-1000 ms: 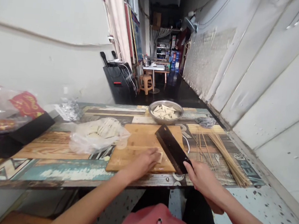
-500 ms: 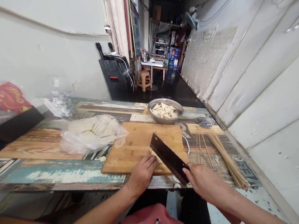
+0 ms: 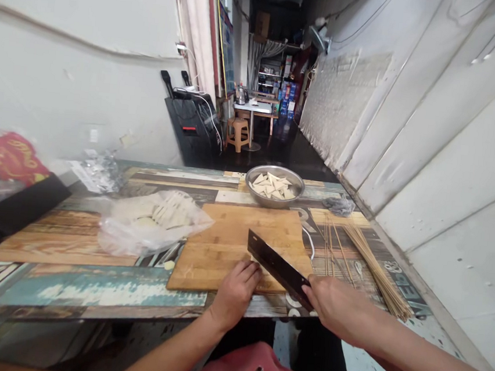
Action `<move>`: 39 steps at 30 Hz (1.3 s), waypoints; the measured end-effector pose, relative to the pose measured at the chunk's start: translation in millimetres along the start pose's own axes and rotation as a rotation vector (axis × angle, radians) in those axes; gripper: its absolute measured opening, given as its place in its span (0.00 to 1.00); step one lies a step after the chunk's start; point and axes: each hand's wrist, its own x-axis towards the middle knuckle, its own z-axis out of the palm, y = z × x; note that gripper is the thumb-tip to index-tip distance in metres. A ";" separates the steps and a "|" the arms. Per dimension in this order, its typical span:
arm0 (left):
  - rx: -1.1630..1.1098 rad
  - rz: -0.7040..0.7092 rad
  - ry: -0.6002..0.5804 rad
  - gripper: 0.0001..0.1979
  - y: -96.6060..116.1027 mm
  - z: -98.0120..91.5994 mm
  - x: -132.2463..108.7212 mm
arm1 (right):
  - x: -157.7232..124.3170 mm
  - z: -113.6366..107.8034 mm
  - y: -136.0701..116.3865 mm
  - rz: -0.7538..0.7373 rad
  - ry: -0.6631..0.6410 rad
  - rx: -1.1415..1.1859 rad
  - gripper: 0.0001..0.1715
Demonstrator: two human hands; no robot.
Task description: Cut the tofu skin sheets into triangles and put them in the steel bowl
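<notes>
My right hand (image 3: 330, 303) is wrapped round the handle end of a dark cleaver (image 3: 281, 266), whose blade slants over the front of a wooden cutting board (image 3: 220, 241). Close by the blade, my left hand (image 3: 238, 289) presses its curled fingers onto a pale tofu slice (image 3: 254, 258) on the board. Fingers and blade hide most of that slice. Behind the board, a metal bowl (image 3: 273, 202) holds several pale triangular tofu pieces (image 3: 274, 185). To the left, a clear plastic bag (image 3: 123, 229) contains more pale slices (image 3: 170, 210).
Thin wooden skewers (image 3: 373, 267) lie to the right, with a grey crumpled cloth or bag (image 3: 339, 204) behind them. A small pale scrap (image 3: 169, 265) sits left of the board. At far left are a black box (image 3: 21, 210) and a red packet (image 3: 11, 157).
The cleaver and my right hand have come down slightly, and less of the slice shows. My left hand stays almost in place.
</notes>
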 end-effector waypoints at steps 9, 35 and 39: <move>0.005 -0.067 -0.107 0.10 -3.5 -4.4 4.4 | 16.6 35.9 5.4 0.006 0.368 0.249 0.19; -0.279 -0.483 -0.504 0.11 -105.9 -2.5 147.9 | -6.7 114.6 44.0 0.195 0.420 1.076 0.22; -0.316 -0.572 -0.226 0.21 -132.6 3.9 215.0 | -2.3 129.1 48.5 0.205 0.460 1.012 0.22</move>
